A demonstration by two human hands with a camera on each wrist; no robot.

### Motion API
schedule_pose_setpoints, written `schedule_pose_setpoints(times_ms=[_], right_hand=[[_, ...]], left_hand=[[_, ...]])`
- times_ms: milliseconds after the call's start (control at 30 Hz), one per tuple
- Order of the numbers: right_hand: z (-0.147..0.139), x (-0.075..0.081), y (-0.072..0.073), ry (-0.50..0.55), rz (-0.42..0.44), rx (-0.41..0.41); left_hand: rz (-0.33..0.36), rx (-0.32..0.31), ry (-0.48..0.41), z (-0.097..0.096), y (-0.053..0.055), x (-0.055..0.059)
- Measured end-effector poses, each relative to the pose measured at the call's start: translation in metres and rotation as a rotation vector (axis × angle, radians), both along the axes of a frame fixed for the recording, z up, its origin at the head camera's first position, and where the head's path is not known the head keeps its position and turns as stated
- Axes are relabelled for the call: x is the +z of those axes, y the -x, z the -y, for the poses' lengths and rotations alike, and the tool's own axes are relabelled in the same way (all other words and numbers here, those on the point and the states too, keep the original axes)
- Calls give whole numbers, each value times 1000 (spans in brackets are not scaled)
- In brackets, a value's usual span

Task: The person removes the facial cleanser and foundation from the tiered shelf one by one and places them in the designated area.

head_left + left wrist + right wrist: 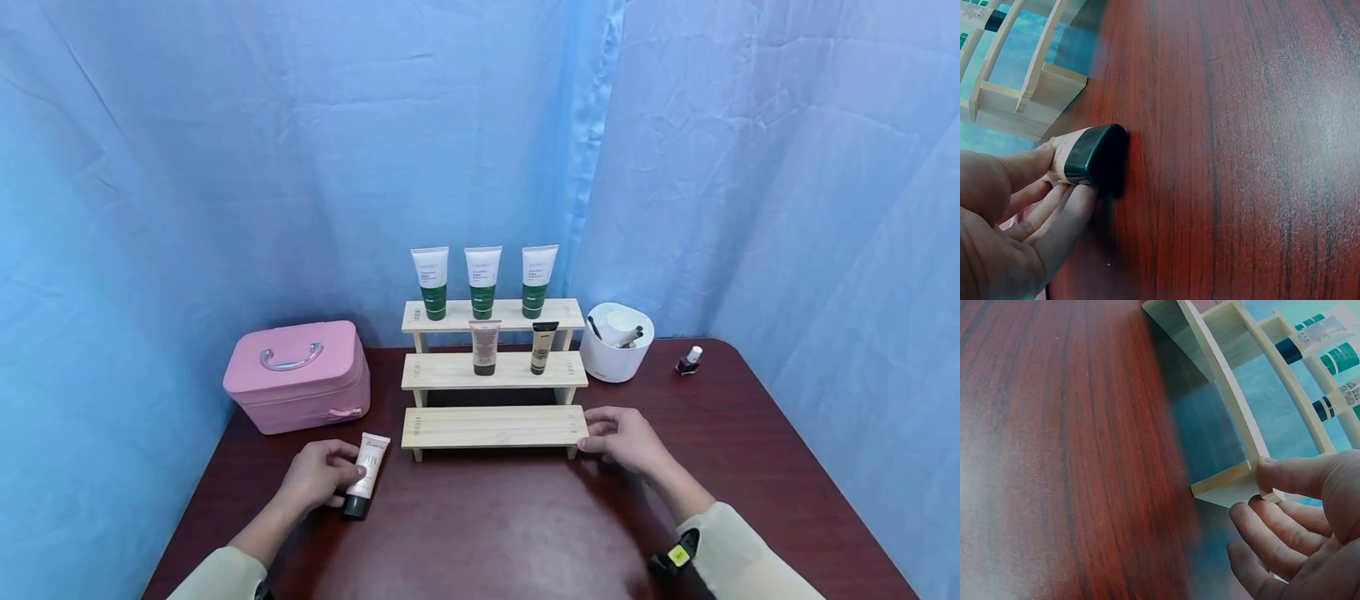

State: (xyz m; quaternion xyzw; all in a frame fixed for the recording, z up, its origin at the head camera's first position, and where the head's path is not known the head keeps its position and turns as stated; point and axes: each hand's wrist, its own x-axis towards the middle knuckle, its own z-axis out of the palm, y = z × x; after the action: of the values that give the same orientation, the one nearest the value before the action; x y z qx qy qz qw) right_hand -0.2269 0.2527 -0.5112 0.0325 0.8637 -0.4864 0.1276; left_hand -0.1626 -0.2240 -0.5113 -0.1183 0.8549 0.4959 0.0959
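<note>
At the left of the table, my left hand (317,477) pinches a pale pink BB cream tube (371,460) between thumb and fingers. Its black cap (1099,155) points down toward me, close over the wood. On the right, my right hand (628,437) holds the right end of the lowest step of a three-step wooden display stand (487,427). The thumb (1291,475) lies on the step's edge, with fingertips around the end. The middle step carries a pinkish tube (484,346) and a gold tube (542,348). Three white-and-green tubes (482,268) stand along the top step.
A pink cosmetic case (300,375) with a metal handle stands at the back left. Right of the stand is a white holder (611,360) with brushes, then a dark nail polish bottle (687,362) with a white cap. Blue curtains (337,167) hang behind the dark red table (480,533).
</note>
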Motion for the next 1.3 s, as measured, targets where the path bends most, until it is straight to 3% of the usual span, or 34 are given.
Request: schedule_pose_setpoints(times_ms=[467,900,1133,1300], right_hand=[[-3,5,0,56,52,-7],[-3,2,0,57,34,-10],[-3,1,-1,50,33,-19],[-3,0,-2,61,34,-15]], left_hand=[[2,10,66,4,2,-5],[14,8,115,6,1,-4],[-33,-14,169,8,0,3],[-176,-24,210,7,5,25]])
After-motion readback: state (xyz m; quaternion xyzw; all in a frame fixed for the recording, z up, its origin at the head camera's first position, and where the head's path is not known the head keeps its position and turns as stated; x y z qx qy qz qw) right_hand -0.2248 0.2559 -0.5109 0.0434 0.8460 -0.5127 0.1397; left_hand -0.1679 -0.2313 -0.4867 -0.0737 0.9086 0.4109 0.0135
